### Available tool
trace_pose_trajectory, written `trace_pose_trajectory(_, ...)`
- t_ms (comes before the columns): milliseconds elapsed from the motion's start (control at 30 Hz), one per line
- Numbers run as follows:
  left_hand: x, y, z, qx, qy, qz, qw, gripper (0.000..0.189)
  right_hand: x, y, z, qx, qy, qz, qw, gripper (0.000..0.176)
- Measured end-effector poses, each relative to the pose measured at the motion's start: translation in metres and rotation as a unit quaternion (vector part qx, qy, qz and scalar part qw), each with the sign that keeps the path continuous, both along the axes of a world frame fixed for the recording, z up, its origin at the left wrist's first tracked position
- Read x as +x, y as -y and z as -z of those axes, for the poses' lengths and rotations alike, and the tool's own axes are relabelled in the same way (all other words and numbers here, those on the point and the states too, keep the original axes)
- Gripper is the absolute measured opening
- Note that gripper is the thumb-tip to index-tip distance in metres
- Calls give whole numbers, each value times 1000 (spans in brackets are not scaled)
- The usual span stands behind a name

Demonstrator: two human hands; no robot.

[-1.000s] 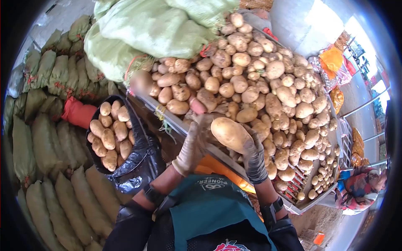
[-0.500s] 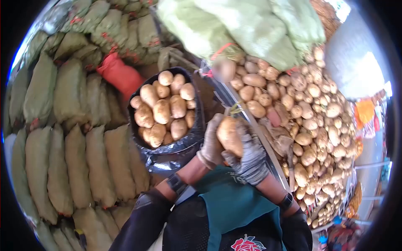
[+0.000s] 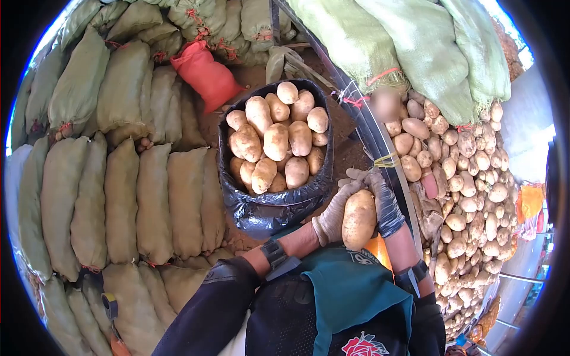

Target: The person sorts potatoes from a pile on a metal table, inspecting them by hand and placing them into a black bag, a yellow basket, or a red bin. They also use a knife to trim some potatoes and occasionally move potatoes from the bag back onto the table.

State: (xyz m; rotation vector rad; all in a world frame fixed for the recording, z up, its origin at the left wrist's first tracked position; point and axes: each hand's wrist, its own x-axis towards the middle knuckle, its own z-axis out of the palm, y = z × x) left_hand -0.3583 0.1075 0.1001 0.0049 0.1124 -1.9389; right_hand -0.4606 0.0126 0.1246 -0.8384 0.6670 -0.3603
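Note:
A large potato (image 3: 359, 219) is held upright in front of the body, between two gloved hands. My left hand (image 3: 336, 212), in a pale glove, is closed round its left side. On the other side, my right hand (image 3: 383, 200), in a grey striped glove, presses against the potato's upper right. The fingers of both hands meet above it. To the left stands a black plastic-lined container (image 3: 267, 216) heaped with potatoes (image 3: 275, 142). A big pile of loose potatoes (image 3: 469, 204) lies to the right, behind a metal edge (image 3: 396, 184).
Rows of filled green-brown sacks (image 3: 122, 202) cover the left side. A red sack (image 3: 208, 74) lies behind the container. Pale green sacks (image 3: 415, 53) rest at the top right above the pile. Yellow ties (image 3: 386, 160) hang on the metal edge.
The view has shifted, so the container and hands appear further right. The held potato has turned more upright, and the fingers have come together above it.

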Motion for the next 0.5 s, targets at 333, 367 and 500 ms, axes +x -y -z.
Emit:
trace_pose_trajectory(333,35,9,7,220,263,-123,931,41,6,-43,52,-309,-147,48,938,68)
trace_pose_trajectory(367,35,2,4,216,332,-98,913,44,-1,-42,53,-210,-121,46,969,65)
trace_pose_trajectory(500,65,-13,31,111,631,-138,755,59,-15,-31,61,47,-64,92,993,55)
